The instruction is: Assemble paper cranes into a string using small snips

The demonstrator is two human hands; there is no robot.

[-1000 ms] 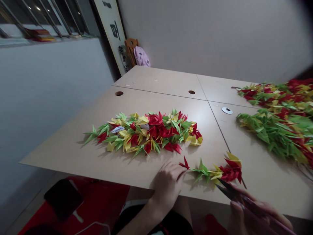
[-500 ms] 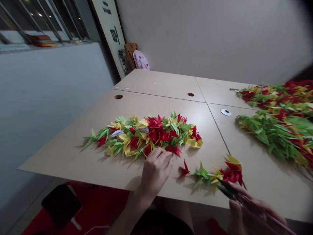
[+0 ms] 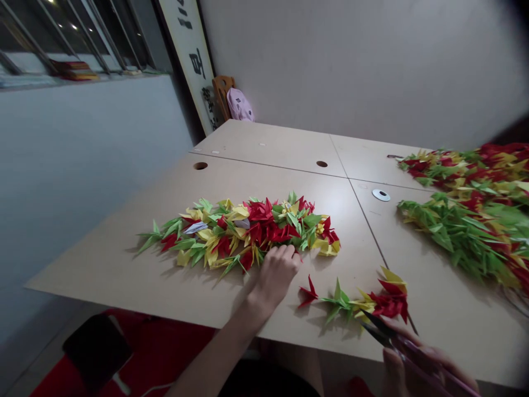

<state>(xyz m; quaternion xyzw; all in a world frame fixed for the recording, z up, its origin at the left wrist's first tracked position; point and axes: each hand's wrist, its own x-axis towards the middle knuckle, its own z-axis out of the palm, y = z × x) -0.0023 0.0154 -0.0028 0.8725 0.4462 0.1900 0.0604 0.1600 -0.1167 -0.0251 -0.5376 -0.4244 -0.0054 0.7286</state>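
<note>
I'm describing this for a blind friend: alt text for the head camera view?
Two hands work among red, yellow and green paper cranes on a pale tan table. The left hand touches the edge of a large oval heap, while the right hand holds dark-bladed scissors beside a short row of cranes. More cranes are massed at the far right.

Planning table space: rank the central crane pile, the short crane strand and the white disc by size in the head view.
1. Central crane pile
2. Short crane strand, which sits nearer the camera than the disc, so it may look somewhat bigger than it is
3. White disc
</note>
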